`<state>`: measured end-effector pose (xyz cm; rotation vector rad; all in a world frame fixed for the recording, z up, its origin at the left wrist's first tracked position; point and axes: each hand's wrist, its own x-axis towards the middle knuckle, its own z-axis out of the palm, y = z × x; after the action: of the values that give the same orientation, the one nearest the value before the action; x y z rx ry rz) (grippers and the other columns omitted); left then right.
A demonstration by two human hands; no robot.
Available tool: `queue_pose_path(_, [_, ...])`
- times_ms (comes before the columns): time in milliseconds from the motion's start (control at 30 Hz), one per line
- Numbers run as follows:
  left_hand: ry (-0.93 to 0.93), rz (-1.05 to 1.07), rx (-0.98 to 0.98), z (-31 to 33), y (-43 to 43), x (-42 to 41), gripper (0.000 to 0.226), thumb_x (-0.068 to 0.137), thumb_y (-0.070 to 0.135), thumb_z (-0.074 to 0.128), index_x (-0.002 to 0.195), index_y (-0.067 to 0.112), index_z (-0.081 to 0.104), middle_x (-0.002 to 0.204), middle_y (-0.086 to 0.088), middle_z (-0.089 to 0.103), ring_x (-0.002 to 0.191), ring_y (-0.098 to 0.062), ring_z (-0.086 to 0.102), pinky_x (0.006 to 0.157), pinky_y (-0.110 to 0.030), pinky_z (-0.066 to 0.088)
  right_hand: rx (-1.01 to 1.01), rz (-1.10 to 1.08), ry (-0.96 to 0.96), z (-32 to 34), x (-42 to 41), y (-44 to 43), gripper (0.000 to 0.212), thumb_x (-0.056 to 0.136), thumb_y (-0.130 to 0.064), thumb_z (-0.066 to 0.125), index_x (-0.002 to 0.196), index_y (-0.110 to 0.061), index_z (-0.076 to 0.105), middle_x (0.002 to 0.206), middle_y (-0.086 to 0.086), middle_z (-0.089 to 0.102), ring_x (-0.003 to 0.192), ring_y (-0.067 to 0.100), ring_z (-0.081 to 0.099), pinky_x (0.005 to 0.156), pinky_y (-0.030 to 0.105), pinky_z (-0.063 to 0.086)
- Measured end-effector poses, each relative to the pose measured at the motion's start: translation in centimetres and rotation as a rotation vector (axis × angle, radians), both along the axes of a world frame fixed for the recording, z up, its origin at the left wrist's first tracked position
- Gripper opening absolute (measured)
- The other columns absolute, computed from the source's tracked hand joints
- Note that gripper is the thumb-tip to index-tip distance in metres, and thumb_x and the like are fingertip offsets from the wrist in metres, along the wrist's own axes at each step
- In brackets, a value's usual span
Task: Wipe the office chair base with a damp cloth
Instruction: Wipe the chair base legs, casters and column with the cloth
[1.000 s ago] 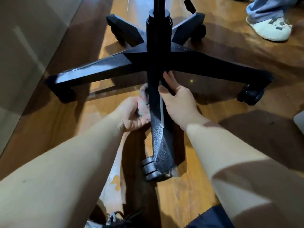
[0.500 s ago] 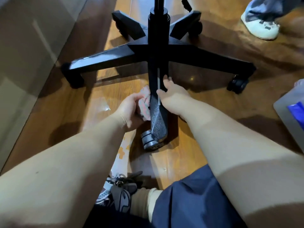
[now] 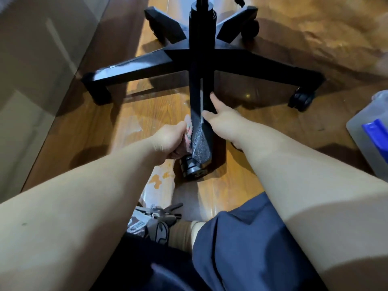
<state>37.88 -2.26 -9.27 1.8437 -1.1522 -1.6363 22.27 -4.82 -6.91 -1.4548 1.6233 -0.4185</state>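
Observation:
A black five-legged office chair base point(image 3: 247, 61) stands on the wooden floor, its central column rising out of the top of the view. One leg point(image 3: 201, 131) points toward me and ends in a castor point(image 3: 192, 168). My left hand point(image 3: 170, 140) grips a pinkish cloth point(image 3: 189, 132) and presses it against the left side of that leg near its tip. My right hand point(image 3: 225, 120) rests on the leg's right side with straight fingers.
A pale wall or cabinet panel point(image 3: 37, 66) runs along the left. At the right edge stands a translucent container with a blue part point(image 3: 371, 139). My shoe point(image 3: 155, 223) and dark blue trouser leg point(image 3: 241, 244) lie below. Other castors point(image 3: 302, 98) sit at the leg ends.
Both hands have slid down the near leg toward its castor end, the left still holding the cloth. The view has pulled back and tilted down. The other person's shoe has left view.

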Motion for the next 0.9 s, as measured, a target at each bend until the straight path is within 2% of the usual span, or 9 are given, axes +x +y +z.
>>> queue_pose_path(133, [0.059,-0.062,0.063,2.0,2.1,0.1,0.029,0.088,0.006,0.033,0.062,0.017,0.040,0.053,-0.004,0.037,0.048,-0.012,0.023,0.051,-0.023,0.015,0.359,-0.177,-0.185,0.5,-0.7,3.0,0.050,0.100,-0.031,0.043,0.147,-0.018,0.034,0.120,0.009,0.058,0.095,0.025,0.059,0.074,0.032,0.054])
queue_pose_path(233, [0.140,-0.092,0.154,3.5,4.6,-0.5,0.035,0.087,-0.002,0.028,0.061,0.015,0.044,0.059,-0.006,0.042,0.049,-0.012,0.025,0.053,-0.026,0.014,0.584,-0.204,-0.120,1.4,-1.4,4.8,0.030,0.098,-0.019,0.042,0.118,-0.003,0.058,0.090,0.012,0.071,0.075,0.022,0.066,0.047,0.026,0.055])
queue_pose_path(300, [0.127,-0.143,0.072,3.7,5.7,-0.4,0.035,0.087,-0.016,0.027,0.081,0.012,0.047,0.076,-0.013,0.047,0.062,-0.015,0.038,0.059,-0.024,0.027,0.703,-0.181,-0.106,1.6,-1.8,6.0,0.028,0.096,-0.025,0.050,0.106,-0.002,0.061,0.075,0.013,0.074,0.062,0.020,0.071,0.043,0.026,0.055])
queue_pose_path(367, [-0.063,-0.240,-0.026,3.9,6.7,-0.1,0.036,0.082,-0.020,0.048,0.102,0.011,0.048,0.091,-0.016,0.055,0.077,-0.022,0.054,0.071,-0.034,0.048,0.766,-0.195,-0.212,1.3,-1.9,7.1,0.044,0.095,-0.036,0.054,0.119,0.001,0.054,0.088,0.022,0.072,0.061,0.025,0.072,0.047,0.031,0.058])
queue_pose_path(433, [-0.269,-0.276,-0.087,3.9,7.5,-0.1,0.048,0.074,-0.007,0.073,0.110,0.014,0.049,0.091,-0.011,0.063,0.078,-0.025,0.063,0.077,-0.041,0.058,0.796,-0.213,-0.369,0.8,-1.3,7.6,0.062,0.093,-0.040,0.059,0.135,0.001,0.042,0.117,0.030,0.062,0.073,0.033,0.070,0.054,0.036,0.060])
queue_pose_path(500, [-0.419,-0.356,-0.132,3.9,8.0,-0.6,0.047,0.073,0.008,0.079,0.112,0.015,0.052,0.085,-0.003,0.063,0.071,-0.020,0.061,0.067,-0.034,0.057,0.780,-0.210,-0.449,0.4,-0.5,7.9,0.065,0.090,-0.036,0.065,0.140,-0.003,0.038,0.132,0.029,0.052,0.085,0.033,0.069,0.060,0.036,0.060])
queue_pose_path(567, [-0.446,-0.444,-0.136,3.6,7.9,-1.1,0.037,0.076,0.011,0.074,0.109,0.011,0.056,0.080,-0.002,0.059,0.070,-0.018,0.056,0.062,-0.029,0.052,0.752,-0.201,-0.500,0.0,-0.1,7.7,0.043,0.090,-0.024,0.067,0.125,-0.004,0.054,0.127,0.017,0.060,0.091,0.021,0.067,0.061,0.026,0.059])
queue_pose_path(667, [-0.304,-0.435,-0.042,3.4,7.6,-0.7,0.026,0.075,0.013,0.075,0.094,0.016,0.057,0.088,-0.001,0.062,0.072,-0.012,0.057,0.061,-0.024,0.050,0.733,-0.233,-0.476,-0.3,0.0,7.4,0.002,0.088,-0.002,0.065,0.090,-0.001,0.066,0.088,0.008,0.068,0.076,0.013,0.066,0.058,0.016,0.056])
queue_pose_path(900, [-0.740,-0.574,-0.266,1.0,7.4,-1.4,0.051,0.075,0.056,0.072,0.102,0.017,0.052,0.089,-0.001,0.060,0.082,-0.021,0.053,0.071,-0.030,0.039,0.510,-0.289,-0.265,-0.5,0.0,7.7,0.017,0.077,0.011,0.071,0.086,0.002,0.059,0.104,0.019,0.068,0.090,0.024,0.071,0.048,0.019,0.056])
